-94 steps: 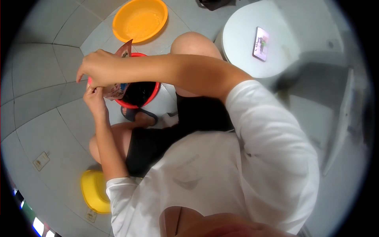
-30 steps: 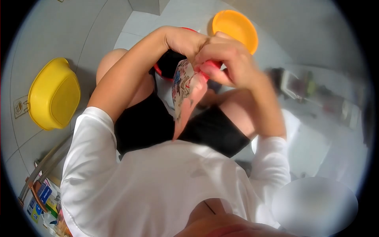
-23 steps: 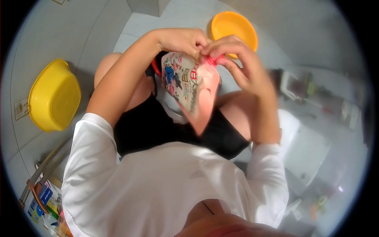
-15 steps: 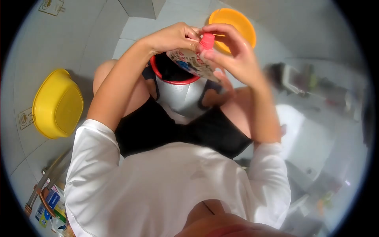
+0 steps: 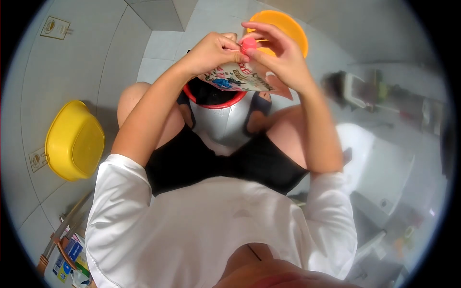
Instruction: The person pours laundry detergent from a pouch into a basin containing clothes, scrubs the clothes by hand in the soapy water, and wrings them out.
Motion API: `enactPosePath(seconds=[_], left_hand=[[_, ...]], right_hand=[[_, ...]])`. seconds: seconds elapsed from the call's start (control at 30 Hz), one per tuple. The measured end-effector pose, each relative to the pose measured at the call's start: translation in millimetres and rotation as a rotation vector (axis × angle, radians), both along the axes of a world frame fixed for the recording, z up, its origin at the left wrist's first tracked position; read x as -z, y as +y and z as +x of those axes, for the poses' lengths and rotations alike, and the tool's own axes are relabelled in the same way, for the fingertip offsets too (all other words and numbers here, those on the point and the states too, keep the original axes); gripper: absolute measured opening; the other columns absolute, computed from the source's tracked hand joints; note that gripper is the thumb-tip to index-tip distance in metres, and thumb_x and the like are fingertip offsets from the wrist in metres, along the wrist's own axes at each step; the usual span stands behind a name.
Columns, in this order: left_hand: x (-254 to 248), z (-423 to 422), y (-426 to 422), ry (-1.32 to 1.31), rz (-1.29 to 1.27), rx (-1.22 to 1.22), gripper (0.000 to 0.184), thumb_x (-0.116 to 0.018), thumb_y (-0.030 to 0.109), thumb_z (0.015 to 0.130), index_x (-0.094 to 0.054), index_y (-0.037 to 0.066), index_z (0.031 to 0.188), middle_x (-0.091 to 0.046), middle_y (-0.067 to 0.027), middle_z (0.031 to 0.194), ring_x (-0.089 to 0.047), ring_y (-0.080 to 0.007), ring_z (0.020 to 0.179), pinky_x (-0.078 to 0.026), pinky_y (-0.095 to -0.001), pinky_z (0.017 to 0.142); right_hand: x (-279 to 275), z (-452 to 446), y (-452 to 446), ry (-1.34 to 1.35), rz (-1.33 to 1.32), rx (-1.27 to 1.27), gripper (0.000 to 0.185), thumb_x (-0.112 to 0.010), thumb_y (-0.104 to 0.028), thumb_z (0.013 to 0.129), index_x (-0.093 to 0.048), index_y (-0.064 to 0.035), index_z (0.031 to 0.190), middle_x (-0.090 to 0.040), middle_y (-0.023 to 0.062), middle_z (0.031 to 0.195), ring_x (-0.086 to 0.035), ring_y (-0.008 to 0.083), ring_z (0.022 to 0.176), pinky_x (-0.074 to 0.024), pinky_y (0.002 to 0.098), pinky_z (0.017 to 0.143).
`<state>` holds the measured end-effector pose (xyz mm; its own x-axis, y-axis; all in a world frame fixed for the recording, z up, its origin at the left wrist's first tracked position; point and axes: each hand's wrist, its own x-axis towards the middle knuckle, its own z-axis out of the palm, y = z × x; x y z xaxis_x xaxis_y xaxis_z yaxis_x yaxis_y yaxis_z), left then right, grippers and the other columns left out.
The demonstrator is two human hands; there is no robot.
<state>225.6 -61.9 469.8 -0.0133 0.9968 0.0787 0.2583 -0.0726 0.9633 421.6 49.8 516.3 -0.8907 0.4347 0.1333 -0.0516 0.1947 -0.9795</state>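
Bag (image 5: 240, 79) with flowers hangs slanted between the hands, above the red-rimmed bucket (image 5: 221, 120). The left hand (image 5: 211, 53) pinches it tight beside the pink cap (image 5: 248, 44). The right hand (image 5: 283, 60) holds the cap between thumb and bent fingers, one finger sticking out.

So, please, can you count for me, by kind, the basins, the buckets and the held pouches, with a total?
Basins: 2 (yellow basin, orange basin)
Buckets: 1 (red-rimmed bucket)
Held pouches: 1 (printed pouch)
Total: 4
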Motion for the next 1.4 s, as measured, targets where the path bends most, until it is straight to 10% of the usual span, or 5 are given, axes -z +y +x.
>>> enactPosePath(seconds=[0.53, 0.63, 0.73, 0.93, 1.4], left_hand=[[-6, 3, 1, 0.001, -0.059, -0.059, 0.027, -0.081, 0.023, 0.09, -0.076, -0.004, 0.094, -0.043, 0.0015, 0.083, -0.043, -0.0105, 0.079, -0.039, -0.028, 0.072], [-5, 2, -6, -0.068, -0.037, -0.115, 0.025, -0.08, 0.019, 0.091, -0.073, -0.005, 0.088, -0.046, 0.0015, 0.086, -0.043, -0.0102, 0.08, -0.038, -0.0268, 0.072], [-5, -2, -6, -0.162, 0.026, -0.186, 0.025, -0.078, 0.016, 0.092, -0.07, -0.007, 0.085, -0.047, 0.0021, 0.086, -0.045, -0.0103, 0.081, -0.04, -0.0267, 0.075], [-17, 6, -12, -0.664, 0.151, -0.216, 0.016, -0.076, 0.012, 0.095, -0.074, -0.003, 0.092, -0.063, 0.0008, 0.093, -0.059, -0.0075, 0.082, -0.047, -0.0225, 0.071], [1, -31, -5, -0.595, 0.16, -0.183, 0.023, -0.08, 0.015, 0.092, -0.076, 0.0, 0.109, -0.072, -0.0021, 0.104, -0.065, -0.0119, 0.098, -0.053, -0.0281, 0.086]], right_hand=[[3, 2, 40, 0.292, -0.438, 0.189, 0.048, -0.063, -0.01, 0.096, -0.054, 0.0015, 0.141, -0.069, 0.0096, 0.112, -0.063, 0.0169, 0.095, -0.0535, 0.0294, 0.089], [44, 29, 94, 0.479, -0.933, -0.337, 0.043, -0.059, -0.014, 0.1, -0.054, -0.001, 0.141, -0.065, 0.0118, 0.12, -0.063, 0.0233, 0.109, -0.0497, 0.0311, 0.098], [44, 40, 93, 0.174, -1.018, 0.074, 0.042, -0.052, -0.007, 0.098, -0.057, 0.0005, 0.139, -0.066, 0.0054, 0.106, -0.049, 0.0125, 0.072, -0.0456, 0.0215, 0.069], [89, 58, 55, -0.44, 0.392, -0.026, 0.048, -0.08, -0.016, 0.086, -0.065, -0.0043, 0.13, -0.07, 0.0034, 0.105, -0.059, 0.0122, 0.085, -0.0497, 0.0277, 0.075], [91, 12, 20, -0.215, 0.058, 0.149, 0.042, -0.092, -0.02, 0.077, -0.074, 0.0029, 0.106, -0.078, 0.0077, 0.095, -0.072, 0.0124, 0.084, -0.0582, 0.0291, 0.078]])
